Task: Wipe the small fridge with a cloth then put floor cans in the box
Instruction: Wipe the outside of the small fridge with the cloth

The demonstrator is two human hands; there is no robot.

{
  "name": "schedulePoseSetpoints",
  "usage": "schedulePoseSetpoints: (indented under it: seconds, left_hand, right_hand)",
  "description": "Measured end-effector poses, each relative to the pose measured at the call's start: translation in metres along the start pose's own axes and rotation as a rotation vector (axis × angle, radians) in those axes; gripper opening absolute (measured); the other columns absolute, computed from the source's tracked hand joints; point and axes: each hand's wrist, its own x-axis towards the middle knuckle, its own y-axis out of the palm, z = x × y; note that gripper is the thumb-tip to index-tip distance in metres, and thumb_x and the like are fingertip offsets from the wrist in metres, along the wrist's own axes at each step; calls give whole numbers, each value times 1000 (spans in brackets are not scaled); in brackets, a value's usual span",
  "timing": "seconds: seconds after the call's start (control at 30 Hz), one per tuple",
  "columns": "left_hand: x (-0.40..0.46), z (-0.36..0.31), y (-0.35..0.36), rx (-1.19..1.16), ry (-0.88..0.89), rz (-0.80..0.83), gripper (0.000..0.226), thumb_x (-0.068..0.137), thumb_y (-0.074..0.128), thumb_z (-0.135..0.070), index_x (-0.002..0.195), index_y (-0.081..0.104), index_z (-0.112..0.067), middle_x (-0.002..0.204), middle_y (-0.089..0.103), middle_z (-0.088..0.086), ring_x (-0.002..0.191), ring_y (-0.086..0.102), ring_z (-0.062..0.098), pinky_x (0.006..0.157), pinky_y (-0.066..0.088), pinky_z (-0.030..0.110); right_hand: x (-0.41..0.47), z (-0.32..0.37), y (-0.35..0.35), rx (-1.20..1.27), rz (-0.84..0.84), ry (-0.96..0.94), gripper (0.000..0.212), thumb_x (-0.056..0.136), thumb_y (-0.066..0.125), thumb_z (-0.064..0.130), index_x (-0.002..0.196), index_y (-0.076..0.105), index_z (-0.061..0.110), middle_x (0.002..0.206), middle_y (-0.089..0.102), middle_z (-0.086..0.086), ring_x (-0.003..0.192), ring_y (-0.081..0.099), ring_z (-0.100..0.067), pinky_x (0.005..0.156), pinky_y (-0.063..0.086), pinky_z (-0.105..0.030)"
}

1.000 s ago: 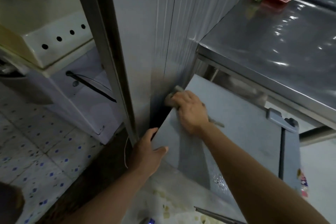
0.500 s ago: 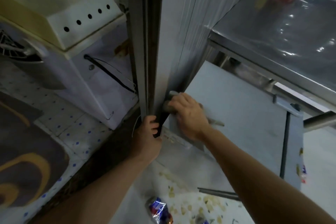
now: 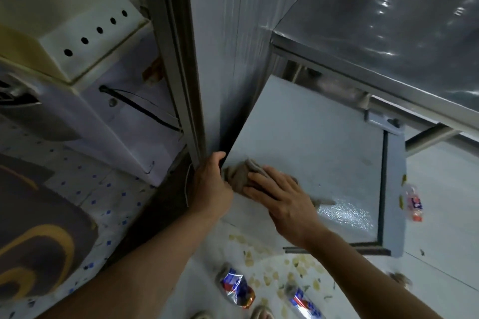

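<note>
Now the right hand [image 3: 282,202] presses the cloth [image 3: 239,173] flat at the fridge [image 3: 324,153] top's near-left corner, the left hand [image 3: 211,186] gripping that corner; wiping comes first, cans [image 3: 237,290] next.

Steel counter [image 3: 388,33], speckled tile floor [image 3: 108,189]

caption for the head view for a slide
Right hand presses a cloth on the small fridge top; left hand grips its corner.

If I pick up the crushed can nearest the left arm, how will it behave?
The can looks crushed, so probably it is light and empty. Its dented, flattened body will hardly roll. The creased foil-like edges may feel sharp and yield further under the fingers.
</note>
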Motion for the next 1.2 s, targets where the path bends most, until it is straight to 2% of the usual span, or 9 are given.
schedulePoseSetpoints:
  seconds: [0.1,0.23,0.37,0.53,0.73,0.87,0.93,1.03,1.2]
  left_hand:
    - [8,-11,8,83,80,34,64,80,50,6,138,40,-20,137,48,7,126,45,24,105,38,36]
    - [15,-15,13,81,147,49,60,79,49,6,136,40,-13,134,50,11,125,46,27,103,39,38]
    - [21,-10,13,239,196,18,60,77,49,1,134,41,-17,131,55,8,119,50,30,97,41,42]
    - [19,-13,26,418,209,4,66,78,54,-6,140,33,-18,139,45,5,127,41,28,106,27,48]
    - [24,-28,49,389,269,10,59,83,49,-3,140,36,-12,145,39,8,135,32,23,112,24,38]
    - [29,-43,67,333,341,57,56,83,47,2,137,42,-8,146,38,8,138,29,21,113,23,35]
    - [29,-47,74,397,334,58,54,83,47,-1,135,44,-17,150,32,1,140,23,17,110,26,42]
    - [26,-48,82,456,277,77,52,86,46,-4,134,43,-24,155,20,-3,143,13,15,111,20,49]
    - [18,-59,89,468,232,74,54,85,47,-4,136,39,-20,154,20,-2,143,13,17,111,20,52]
  right_hand:
    - [-15,-4,-1,43,35,60,55,84,58,13,135,48,28,149,37,2,140,28,-27,107,37,-47]
    - [12,-4,-5,130,17,242,47,95,39,29,141,39,27,151,34,2,140,29,-26,108,34,-43]
    - [23,-32,1,78,67,242,52,95,44,23,145,33,28,155,25,6,144,20,-21,114,15,-41]
    - [48,-95,-10,66,0,683,52,98,34,25,149,21,25,159,5,6,146,0,-16,116,-1,-38]
    - [-16,-33,-5,142,-79,437,56,88,46,15,143,37,20,153,29,0,141,26,-27,110,27,-41]
    - [-46,-53,-5,114,-23,242,57,86,47,24,142,37,20,151,34,1,139,32,-22,108,30,-37]
    - [-30,-97,-10,81,-40,357,58,85,53,26,142,40,19,151,33,-1,139,32,-23,110,29,-40]
    - [-7,-147,-21,90,-56,661,53,96,42,20,147,29,19,157,19,-1,145,15,-21,115,14,-38]
    - [-56,-79,-15,134,-100,517,55,89,45,14,143,37,19,154,28,-2,142,24,-28,111,27,-45]
